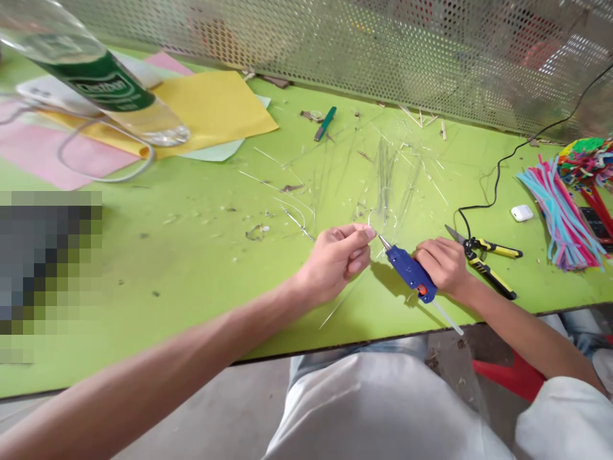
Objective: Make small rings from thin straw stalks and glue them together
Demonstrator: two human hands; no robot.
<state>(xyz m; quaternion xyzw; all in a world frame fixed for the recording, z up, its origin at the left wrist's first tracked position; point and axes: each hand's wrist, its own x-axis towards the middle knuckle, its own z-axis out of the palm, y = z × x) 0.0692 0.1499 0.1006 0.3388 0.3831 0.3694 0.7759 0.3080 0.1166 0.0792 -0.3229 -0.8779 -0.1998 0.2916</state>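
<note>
My left hand (pixel 341 259) is closed in a pinch on a thin, curved wire (pixel 370 217), whose loop rises above the fingertips. My right hand (pixel 443 263) grips a blue hot glue gun (pixel 410 271), its metal nozzle pointing up and left, close to the left fingertips. A clear glue stick (pixel 449 318) juts from the back of the gun. Whether the nozzle touches the wire I cannot tell. Behind the hands lie several loose straight wires (pixel 384 176), and a few bent wires (pixel 297 220) rest left of them on the green table (pixel 191 281).
Yellow-handled pliers (pixel 493 268) lie right of my right hand, near a black cord (pixel 498 166). Farther right are a white earbud case (pixel 522 213) and pink and blue pipe cleaners (pixel 558 214). A green cutter (pixel 325 123), yellow paper (pixel 220 105) and plastic bottle (pixel 110 86) are farther back.
</note>
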